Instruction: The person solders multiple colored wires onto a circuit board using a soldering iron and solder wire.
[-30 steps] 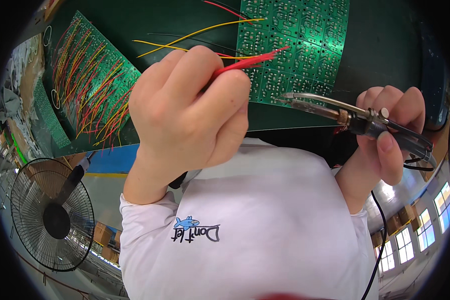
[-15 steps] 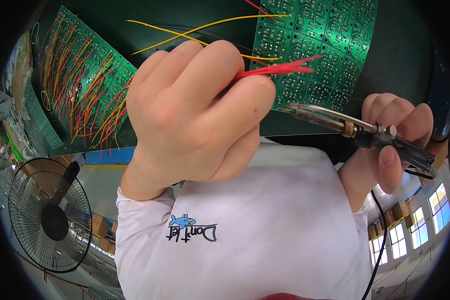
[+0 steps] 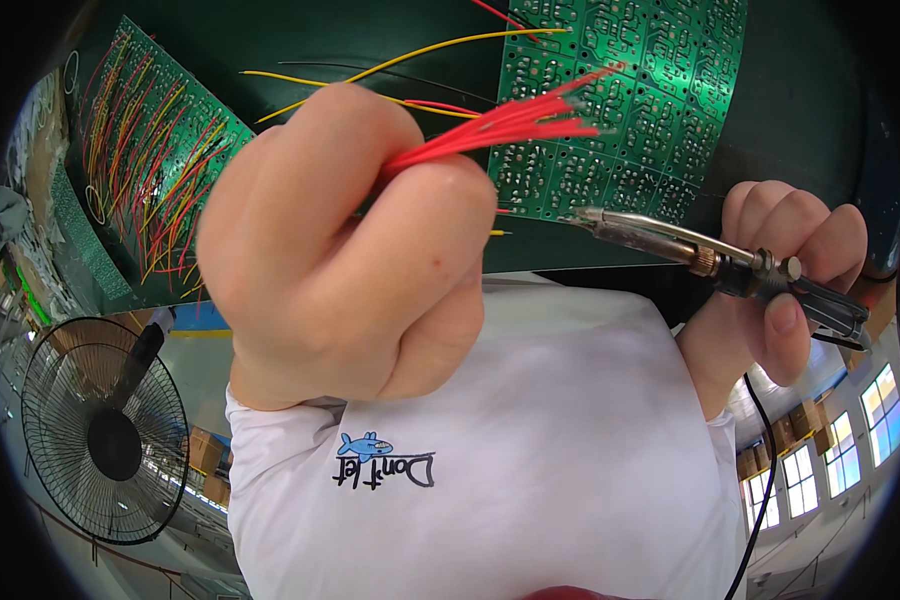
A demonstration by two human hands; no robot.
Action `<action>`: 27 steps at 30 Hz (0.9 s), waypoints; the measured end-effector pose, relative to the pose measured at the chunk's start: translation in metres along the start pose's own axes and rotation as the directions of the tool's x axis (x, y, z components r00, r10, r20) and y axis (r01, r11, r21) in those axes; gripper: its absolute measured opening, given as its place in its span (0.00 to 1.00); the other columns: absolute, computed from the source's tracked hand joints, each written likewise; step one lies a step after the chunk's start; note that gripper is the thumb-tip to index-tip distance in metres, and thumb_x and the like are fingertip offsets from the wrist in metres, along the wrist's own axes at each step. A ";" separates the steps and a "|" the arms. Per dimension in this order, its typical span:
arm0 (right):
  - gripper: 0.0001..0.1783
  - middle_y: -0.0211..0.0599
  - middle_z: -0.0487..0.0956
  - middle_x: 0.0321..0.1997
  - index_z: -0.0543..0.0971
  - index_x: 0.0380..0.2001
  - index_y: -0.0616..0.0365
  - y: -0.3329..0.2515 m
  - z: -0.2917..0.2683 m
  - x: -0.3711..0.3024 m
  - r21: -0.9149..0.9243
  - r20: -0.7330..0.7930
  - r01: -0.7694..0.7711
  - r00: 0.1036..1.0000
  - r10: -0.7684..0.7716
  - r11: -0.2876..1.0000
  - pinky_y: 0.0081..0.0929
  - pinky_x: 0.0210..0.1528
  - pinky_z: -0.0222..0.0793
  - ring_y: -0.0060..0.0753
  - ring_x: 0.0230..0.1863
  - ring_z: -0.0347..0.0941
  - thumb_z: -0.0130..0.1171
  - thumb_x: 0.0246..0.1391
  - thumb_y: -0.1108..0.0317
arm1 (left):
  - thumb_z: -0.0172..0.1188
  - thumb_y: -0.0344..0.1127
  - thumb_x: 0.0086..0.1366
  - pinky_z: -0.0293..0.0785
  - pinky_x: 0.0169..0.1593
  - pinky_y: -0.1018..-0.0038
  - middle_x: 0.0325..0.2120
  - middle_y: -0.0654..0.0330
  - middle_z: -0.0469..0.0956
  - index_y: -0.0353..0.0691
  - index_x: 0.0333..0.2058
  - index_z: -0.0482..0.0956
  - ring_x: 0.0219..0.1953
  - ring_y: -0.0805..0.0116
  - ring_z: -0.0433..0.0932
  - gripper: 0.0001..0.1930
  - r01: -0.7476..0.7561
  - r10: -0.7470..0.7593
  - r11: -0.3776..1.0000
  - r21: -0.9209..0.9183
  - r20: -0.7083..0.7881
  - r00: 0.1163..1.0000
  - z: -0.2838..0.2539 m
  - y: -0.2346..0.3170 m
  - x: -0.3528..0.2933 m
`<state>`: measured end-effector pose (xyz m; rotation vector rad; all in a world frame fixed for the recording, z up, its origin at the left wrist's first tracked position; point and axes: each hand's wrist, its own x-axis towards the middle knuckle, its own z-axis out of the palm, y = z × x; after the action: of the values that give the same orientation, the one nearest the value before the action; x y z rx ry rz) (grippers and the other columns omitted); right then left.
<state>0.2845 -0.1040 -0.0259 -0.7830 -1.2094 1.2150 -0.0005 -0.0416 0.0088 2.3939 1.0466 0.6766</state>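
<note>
My left hand (image 3: pixel 340 260) is closed in a fist around a bundle of red wires (image 3: pixel 510 125), whose ends fan out to the right above the thumb. Behind these ends lies a green circuit board panel (image 3: pixel 660 110) dotted with solder joints. My right hand (image 3: pixel 800 235) grips a soldering iron (image 3: pixel 660 243) with a thin metal tube along its top. The iron's tip points left, by the near edge of the panel. Loose yellow wires (image 3: pixel 410 53) and a black wire (image 3: pixel 320 66) lie beyond my left fist, which hides part of them.
A second green panel (image 3: pixel 205 105) at the left carries many red and yellow wires. All this rests on a dark green table (image 3: pixel 225 40). A black cord (image 3: pixel 767 440) hangs below my right hand. To the lower left stands a fan (image 3: pixel 110 440).
My left hand has moved left and appears larger, with the red wire ends now spread wider and tilted upward. My right hand and the soldering iron have hardly moved.
</note>
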 end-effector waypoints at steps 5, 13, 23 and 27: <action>0.19 0.30 0.67 0.22 0.61 0.28 0.49 -0.003 0.001 -0.001 -0.052 0.018 -0.050 0.999 0.051 0.997 0.23 0.24 0.50 0.21 0.20 0.57 0.65 0.46 0.65 | 0.58 0.36 0.44 0.57 0.23 0.68 0.20 0.59 0.62 0.37 0.22 0.71 0.17 0.61 0.61 0.10 -0.032 0.021 0.994 0.101 0.104 0.994 0.004 -0.010 0.007; 0.19 0.30 0.67 0.22 0.61 0.28 0.49 -0.002 0.000 0.000 -0.058 0.039 -0.027 0.999 0.029 0.998 0.24 0.24 0.49 0.22 0.20 0.56 0.64 0.46 0.65 | 0.58 0.38 0.61 0.62 0.24 0.69 0.22 0.59 0.70 0.36 0.29 0.73 0.20 0.61 0.67 0.10 -0.114 0.115 0.993 -0.027 0.055 0.992 0.003 -0.013 0.003; 0.18 0.32 0.67 0.23 0.61 0.29 0.50 0.001 -0.003 -0.001 -0.063 0.088 0.001 0.996 0.004 0.998 0.24 0.25 0.50 0.22 0.21 0.56 0.63 0.47 0.66 | 0.58 0.40 0.64 0.68 0.30 0.72 0.26 0.55 0.72 0.32 0.27 0.75 0.26 0.64 0.73 0.15 -0.125 0.131 0.991 -0.056 0.128 0.983 -0.008 -0.018 0.009; 0.18 0.32 0.67 0.24 0.62 0.29 0.50 0.001 -0.001 -0.001 -0.057 0.075 0.001 0.997 0.003 0.998 0.25 0.25 0.50 0.22 0.21 0.56 0.63 0.47 0.66 | 0.58 0.39 0.63 0.68 0.30 0.73 0.28 0.53 0.72 0.32 0.26 0.75 0.25 0.64 0.72 0.14 -0.025 0.036 0.992 -0.126 0.081 0.996 -0.005 -0.013 0.004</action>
<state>0.2857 -0.1043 -0.0273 -0.7859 -1.3106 1.2242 -0.0081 -0.0298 0.0064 2.3139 0.9086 0.6286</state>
